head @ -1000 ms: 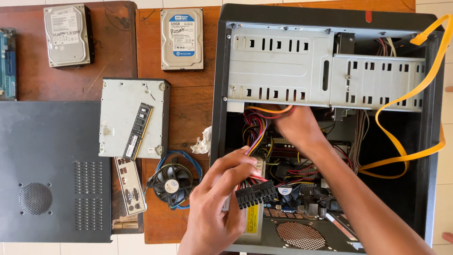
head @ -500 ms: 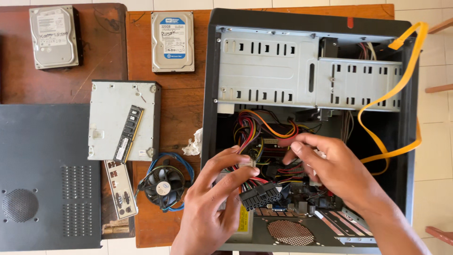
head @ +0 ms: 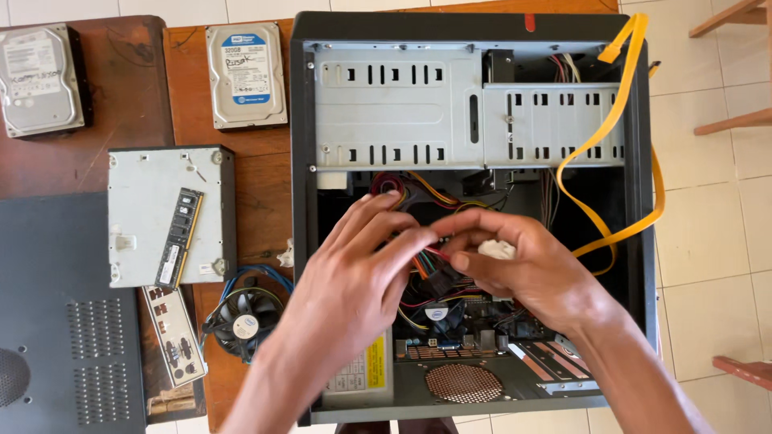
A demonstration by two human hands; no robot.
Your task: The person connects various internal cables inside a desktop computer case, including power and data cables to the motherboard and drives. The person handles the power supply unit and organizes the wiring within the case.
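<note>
An open black computer case [head: 305,241] lies on its side on a wooden table. Both my hands are inside it, over the motherboard [head: 474,337]. My left hand [head: 354,277] comes in from the lower left, its fingertips closed on a bundle of coloured power wires [head: 418,261] just above a black multi-pin connector [head: 441,283]. My right hand [head: 535,269] pinches a small white connector [head: 496,249] between thumb and fingers. The fingertips of the two hands nearly touch. A grey drive cage [head: 402,104] fills the top of the case.
A yellow flat cable [head: 611,137] loops over the case's right side. Left of the case lie two hard drives [head: 245,76] [head: 40,80], an optical drive [head: 137,213] with a memory stick [head: 178,237] on it, a rear port plate [head: 173,337], a cooler fan [head: 245,321] and the dark side panel [head: 64,321].
My right hand has come out from deeper in the case and now holds the white connector. My left hand has moved up and right from the black connector to the wires.
</note>
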